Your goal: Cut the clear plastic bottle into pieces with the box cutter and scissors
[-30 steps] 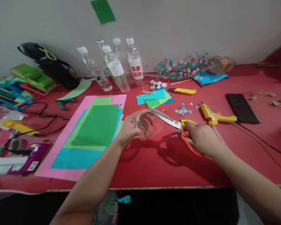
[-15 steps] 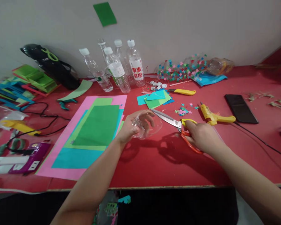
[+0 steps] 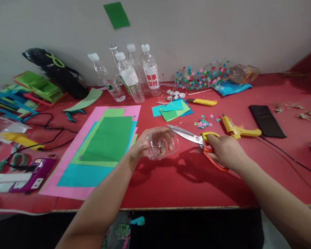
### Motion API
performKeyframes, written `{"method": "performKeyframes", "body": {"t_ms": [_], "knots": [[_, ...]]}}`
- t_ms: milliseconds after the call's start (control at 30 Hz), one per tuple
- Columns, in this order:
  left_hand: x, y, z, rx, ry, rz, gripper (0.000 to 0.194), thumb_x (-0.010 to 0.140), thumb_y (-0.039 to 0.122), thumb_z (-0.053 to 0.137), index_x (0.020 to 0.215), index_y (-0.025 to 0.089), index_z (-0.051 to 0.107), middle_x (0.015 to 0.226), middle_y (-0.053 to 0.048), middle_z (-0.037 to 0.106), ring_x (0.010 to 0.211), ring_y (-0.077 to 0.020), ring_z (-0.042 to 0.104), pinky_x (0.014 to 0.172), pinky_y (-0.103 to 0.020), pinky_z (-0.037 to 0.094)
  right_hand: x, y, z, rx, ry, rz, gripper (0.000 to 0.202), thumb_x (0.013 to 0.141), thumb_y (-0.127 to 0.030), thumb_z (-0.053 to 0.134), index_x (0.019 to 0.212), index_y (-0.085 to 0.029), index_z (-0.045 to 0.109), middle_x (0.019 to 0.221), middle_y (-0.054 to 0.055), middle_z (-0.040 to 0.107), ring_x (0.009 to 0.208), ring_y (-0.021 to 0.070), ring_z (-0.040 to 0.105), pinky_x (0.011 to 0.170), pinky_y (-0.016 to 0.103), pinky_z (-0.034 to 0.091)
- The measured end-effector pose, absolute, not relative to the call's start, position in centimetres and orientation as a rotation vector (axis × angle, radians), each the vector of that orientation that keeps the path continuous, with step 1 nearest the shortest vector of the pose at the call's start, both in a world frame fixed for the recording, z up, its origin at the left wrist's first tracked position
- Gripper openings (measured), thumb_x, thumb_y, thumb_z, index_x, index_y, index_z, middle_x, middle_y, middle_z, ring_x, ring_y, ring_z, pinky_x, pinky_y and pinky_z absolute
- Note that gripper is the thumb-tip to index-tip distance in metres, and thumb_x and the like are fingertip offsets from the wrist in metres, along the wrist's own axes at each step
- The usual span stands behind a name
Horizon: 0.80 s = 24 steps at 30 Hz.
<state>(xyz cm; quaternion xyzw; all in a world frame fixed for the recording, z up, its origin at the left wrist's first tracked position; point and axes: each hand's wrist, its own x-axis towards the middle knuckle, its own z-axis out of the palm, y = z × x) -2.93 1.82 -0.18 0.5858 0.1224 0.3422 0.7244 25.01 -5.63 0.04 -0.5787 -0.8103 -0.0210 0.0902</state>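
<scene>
Clear, thin plastic, apparently a cut piece of a bottle (image 3: 159,145), is held above the red table by my left hand (image 3: 141,142), whose fingers curl around it and show through it. My right hand (image 3: 224,150) grips a pair of scissors (image 3: 188,134) by the yellow and red handles. The blades point left, look nearly closed, and their tips are near the plastic's upper rim; I cannot tell if they touch it. Right of the scissors lies a yellow glue gun (image 3: 237,128). Left of my left hand is a stack of coloured paper (image 3: 106,138).
Several bottles (image 3: 131,77) stand by the wall. A yellow box cutter (image 3: 202,102), small paper sheets (image 3: 173,109), paper stars (image 3: 203,122) and a black phone (image 3: 267,121) lie behind and to the right. The glue gun's cord (image 3: 287,152) runs to the right edge. A purple device (image 3: 35,174) sits left.
My left hand has turned the clear plastic, so its opening faces me more and it sits slightly lower. The scissors have shifted slightly down and right.
</scene>
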Motion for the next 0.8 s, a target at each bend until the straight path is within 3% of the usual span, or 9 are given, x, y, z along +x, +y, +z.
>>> {"method": "performKeyframes", "body": {"t_ms": [167,400,500,600,800], "knots": [[-3.0,1.6,0.0,1.289,0.299,0.671,0.071,0.064,0.079,0.067,0.107,0.022,0.072,0.076,-0.007,0.072,0.039,-0.0122,0.056,0.033,-0.022,0.04,25.5,-5.4,-0.4,-1.727,-2.409,-0.082,0.046,0.093,-0.059,0.039,0.079,-0.019,0.057,0.058,0.005,0.058,0.047,0.0176,0.049,0.052,0.028,0.02],[-2.9,1.9,0.1,1.225,0.321,0.781,0.083,0.063,0.088,0.057,0.106,0.018,0.07,0.075,-0.008,0.071,0.036,-0.0098,0.053,0.026,-0.019,0.03,25.0,-5.3,0.0,-1.771,-2.226,0.134,0.044,0.091,-0.058,0.04,0.083,-0.019,0.059,0.052,0.002,0.054,0.047,0.0185,0.05,0.051,0.027,0.024],[-3.3,3.4,0.0,1.058,0.49,1.048,0.081,0.063,0.088,0.057,0.1,0.016,0.069,0.075,-0.008,0.069,0.046,-0.0113,0.057,0.027,-0.017,0.027,24.8,-5.2,0.1,-1.784,-2.257,0.046,0.043,0.088,-0.057,0.048,0.09,-0.017,0.063,0.067,0.007,0.067,0.057,0.021,0.06,0.055,0.028,0.027],[-3.5,4.9,-0.3,0.876,0.615,1.248,0.072,0.074,0.082,0.053,0.096,0.015,0.066,0.071,-0.005,0.068,0.042,-0.0073,0.052,0.03,-0.017,0.03,24.7,-4.9,0.2,-1.822,-2.347,0.032,0.04,0.086,-0.053,0.056,0.1,-0.017,0.067,0.09,0.011,0.075,0.073,0.024,0.067,0.058,0.028,0.03],[-2.7,5.5,-1.5,0.852,0.749,1.319,0.064,0.076,0.076,0.057,0.088,0.014,0.064,0.074,-0.004,0.07,0.049,-0.0098,0.062,0.037,-0.018,0.04,24.8,-4.2,0.9,-1.979,-2.272,0.114,0.033,0.085,-0.046,0.059,0.1,-0.019,0.069,0.097,0.01,0.076,0.083,0.0262,0.068,0.062,0.029,0.033]]}}
